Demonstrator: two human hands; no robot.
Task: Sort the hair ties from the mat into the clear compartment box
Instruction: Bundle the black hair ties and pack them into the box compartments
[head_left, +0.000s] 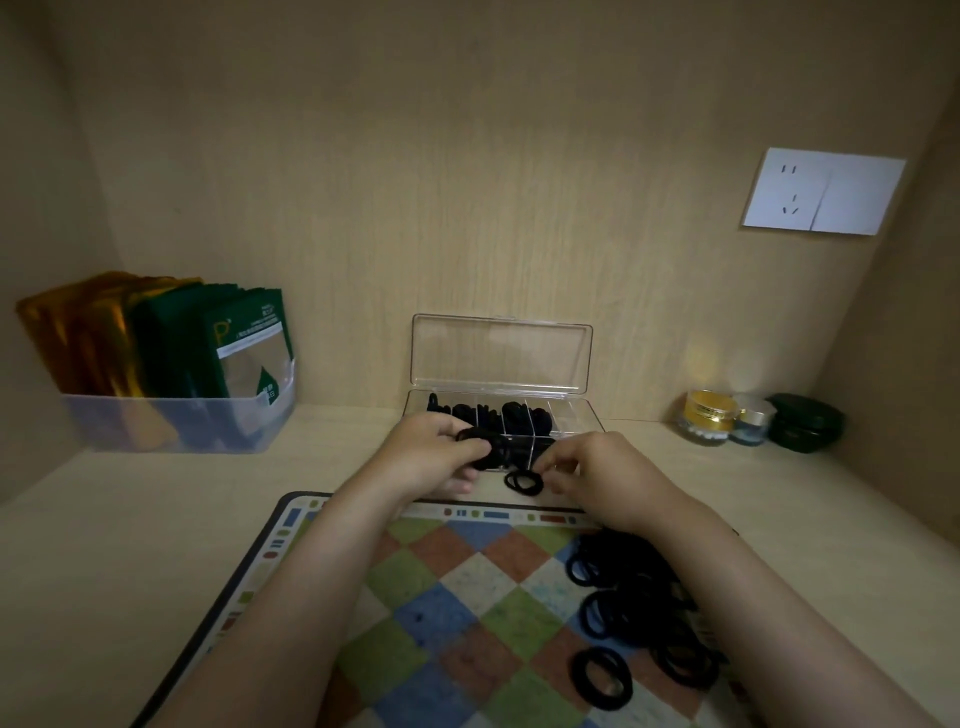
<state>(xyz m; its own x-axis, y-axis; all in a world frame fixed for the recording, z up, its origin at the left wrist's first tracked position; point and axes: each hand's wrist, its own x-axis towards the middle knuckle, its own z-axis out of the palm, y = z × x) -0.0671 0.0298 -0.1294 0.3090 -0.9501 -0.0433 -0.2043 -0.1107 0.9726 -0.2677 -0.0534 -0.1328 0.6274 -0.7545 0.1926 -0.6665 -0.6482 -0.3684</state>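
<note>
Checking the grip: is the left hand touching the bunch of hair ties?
Touching: the head view shows the left hand curled round the bunch of hair ties.

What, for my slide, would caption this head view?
Left hand grips hair-tie bunch, right hand pinches single tie, at clear box.

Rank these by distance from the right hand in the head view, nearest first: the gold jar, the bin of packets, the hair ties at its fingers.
1. Hair ties: just left of the right hand, at its fingers.
2. Gold jar: off to the right, farther back.
3. Bin of packets: far left, beyond the left hand.
</note>
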